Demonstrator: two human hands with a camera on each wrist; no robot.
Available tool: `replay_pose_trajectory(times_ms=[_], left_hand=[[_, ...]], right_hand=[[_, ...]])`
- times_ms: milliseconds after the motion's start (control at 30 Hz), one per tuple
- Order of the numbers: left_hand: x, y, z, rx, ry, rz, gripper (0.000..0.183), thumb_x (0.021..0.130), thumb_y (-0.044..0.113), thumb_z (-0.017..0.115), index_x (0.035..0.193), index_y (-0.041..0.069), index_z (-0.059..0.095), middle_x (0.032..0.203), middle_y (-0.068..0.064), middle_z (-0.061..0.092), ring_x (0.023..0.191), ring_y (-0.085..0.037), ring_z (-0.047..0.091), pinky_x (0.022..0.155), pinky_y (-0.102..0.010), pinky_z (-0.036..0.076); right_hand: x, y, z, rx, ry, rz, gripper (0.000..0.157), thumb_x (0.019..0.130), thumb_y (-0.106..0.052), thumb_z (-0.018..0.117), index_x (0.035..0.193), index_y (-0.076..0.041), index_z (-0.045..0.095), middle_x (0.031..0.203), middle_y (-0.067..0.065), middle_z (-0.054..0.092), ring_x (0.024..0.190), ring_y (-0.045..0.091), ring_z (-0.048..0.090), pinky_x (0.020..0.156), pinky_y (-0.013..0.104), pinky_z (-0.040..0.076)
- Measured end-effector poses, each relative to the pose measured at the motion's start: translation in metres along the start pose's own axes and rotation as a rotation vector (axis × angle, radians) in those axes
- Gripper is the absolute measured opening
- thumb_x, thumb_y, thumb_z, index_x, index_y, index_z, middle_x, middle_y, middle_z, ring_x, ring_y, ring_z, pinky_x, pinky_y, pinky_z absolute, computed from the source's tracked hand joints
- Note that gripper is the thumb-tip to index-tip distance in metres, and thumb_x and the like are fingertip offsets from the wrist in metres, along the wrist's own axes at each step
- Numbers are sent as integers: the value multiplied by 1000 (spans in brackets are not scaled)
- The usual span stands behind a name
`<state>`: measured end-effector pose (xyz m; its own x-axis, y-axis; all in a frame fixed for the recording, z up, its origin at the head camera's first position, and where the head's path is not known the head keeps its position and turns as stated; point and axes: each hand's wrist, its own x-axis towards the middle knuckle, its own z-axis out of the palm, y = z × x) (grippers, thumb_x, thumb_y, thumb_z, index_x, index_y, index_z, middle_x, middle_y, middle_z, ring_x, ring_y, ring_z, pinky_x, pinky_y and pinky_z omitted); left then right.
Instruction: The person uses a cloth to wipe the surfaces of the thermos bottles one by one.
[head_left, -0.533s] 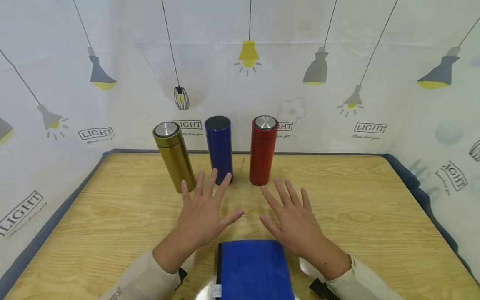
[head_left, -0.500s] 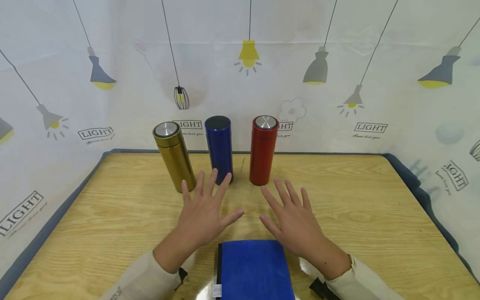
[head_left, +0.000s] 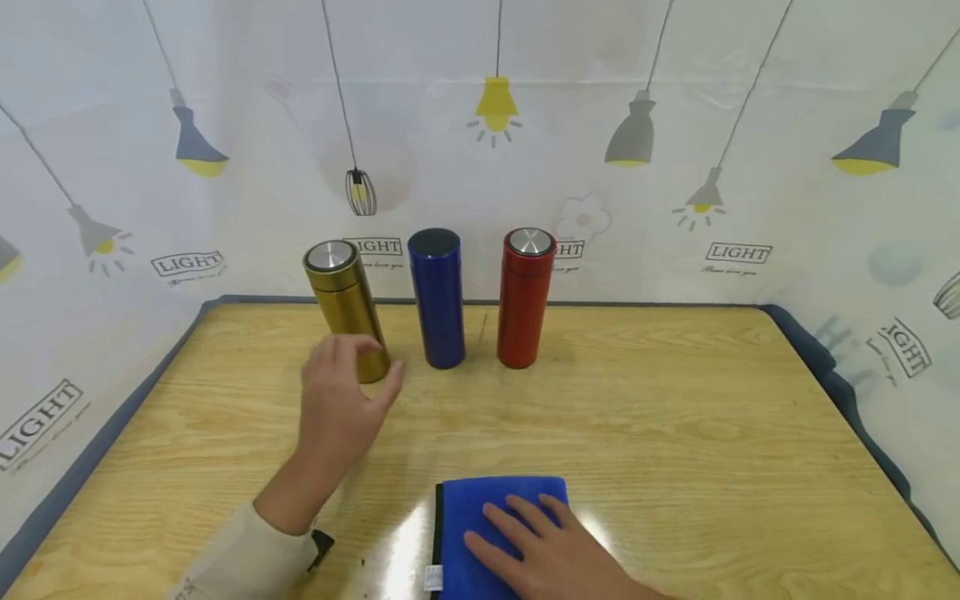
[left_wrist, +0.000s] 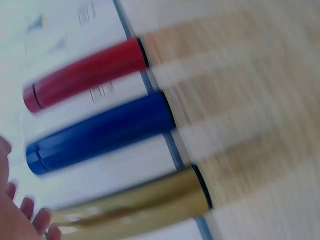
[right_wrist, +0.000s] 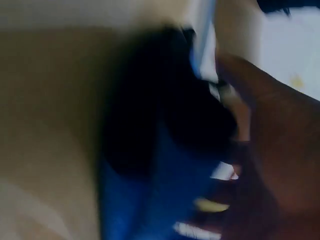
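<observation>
Gold is showing in the gap of the left hand [head_left: 337,404], whose thumb and curving fingers are standing apart from each other. The gold bottle [head_left: 345,304] is standing on the wooden table [head_left: 660,433] just beyond, partly hiding behind that hand (whether skin is touching the bottle, I cannot tell). Nearer the wearer, the right hand [head_left: 558,558] is lying over a blue cloth [head_left: 467,507], its fingers stretching out straight and spread across it; the right wrist view is coming out dark and blurred. A black edge [head_left: 437,533] is running down the cloth's left side, and a small white tag [head_left: 433,577] is sticking out there. Farther out, the blue bottle [head_left: 438,304], with a dark top, is standing upright near the gold one, and the red bottle [head_left: 523,304] is standing to its right, wearing a silver top. Behind all three, a pale backdrop [head_left: 585,50] is hanging, bearing printed lamps and the word LIGHT. A beige sleeve [head_left: 240,554] is covering the left forearm.
</observation>
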<state>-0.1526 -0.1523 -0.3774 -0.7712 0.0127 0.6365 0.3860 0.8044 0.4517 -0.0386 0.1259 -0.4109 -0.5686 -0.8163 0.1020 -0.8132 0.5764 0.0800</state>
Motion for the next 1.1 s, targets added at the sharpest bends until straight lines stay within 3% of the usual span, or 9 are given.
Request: replay_pose_trajectory(times_ms=[100, 233, 333, 500, 633, 733, 900, 967, 1100], left_hand=[[12, -18, -4, -75, 130, -68, 53, 87, 27, 73, 124, -1, 47, 116, -24, 50, 108, -39, 45, 93, -51, 35], [26, -34, -6, -136, 176, -150, 71, 89, 28, 71, 143, 2, 32, 138, -26, 38, 130, -39, 36, 109, -55, 31], [34, -41, -3, -196, 131, -222, 86, 90, 32, 70, 155, 10, 19, 151, -23, 27, 143, -35, 27, 119, -56, 26], [46, -46, 5, -326, 1, -371, 105, 89, 40, 71, 160, 24, -5, 163, -15, 12, 150, -31, 20, 120, -59, 25], [56, -50, 10, -417, -59, -430, 110, 88, 37, 75, 160, 27, -8, 160, -16, 22, 145, -33, 32, 118, -57, 31], [63, -52, 12, -444, -73, -457, 106, 87, 36, 76, 159, 26, -1, 152, -18, 35, 136, -34, 43, 115, -55, 36], [68, -55, 12, -411, -72, -502, 94, 89, 37, 75, 156, 20, 11, 146, -20, 43, 131, -36, 50, 113, -54, 40], [67, -55, 12, -397, -79, -506, 93, 89, 38, 75, 155, 18, 13, 147, -20, 44, 132, -36, 50, 113, -54, 40], [62, -54, 11, -385, -94, -499, 93, 88, 41, 75, 155, 16, 15, 145, -20, 47, 131, -37, 51, 111, -55, 41]], right_hand=[[-5, -10, 12, -50, -76, -25, 68, 99, -71, 25, 150, -30, 44, 146, 2, 57, 128, 28, 59, 86, 50, 57], [-4, -15, 17, -43, -127, -4, 72, 99, -73, 22, 152, -29, 41, 147, 4, 55, 129, 31, 59, 86, 51, 57], [-1, -17, 16, -42, -137, -1, 75, 98, -74, 22, 155, -28, 37, 145, 6, 57, 126, 31, 60, 85, 51, 58], [4, -18, 12, -15, -200, 17, 79, 96, -77, 20, 158, -29, 28, 147, 7, 55, 127, 33, 59, 87, 54, 57], [10, -16, 7, 77, -281, 52, 81, 93, -81, 21, 159, -34, 21, 149, 7, 51, 129, 34, 57, 88, 56, 56], [15, -10, 4, 65, -232, 38, 82, 92, -81, 31, 157, -31, 31, 142, 6, 57, 122, 30, 61, 81, 49, 59], [20, -2, -2, -43, -22, -6, 60, 87, -50, 71, 137, -18, 60, 121, 1, 69, 103, 19, 69, 71, 32, 60], [21, 2, -7, 46, -49, 35, 59, 81, -30, 78, 136, -16, 61, 122, 0, 70, 106, 18, 69, 78, 32, 60], [20, 15, -16, 336, -99, 214, 70, 73, -8, 76, 140, -18, 58, 125, 0, 70, 111, 17, 68, 86, 37, 59]])
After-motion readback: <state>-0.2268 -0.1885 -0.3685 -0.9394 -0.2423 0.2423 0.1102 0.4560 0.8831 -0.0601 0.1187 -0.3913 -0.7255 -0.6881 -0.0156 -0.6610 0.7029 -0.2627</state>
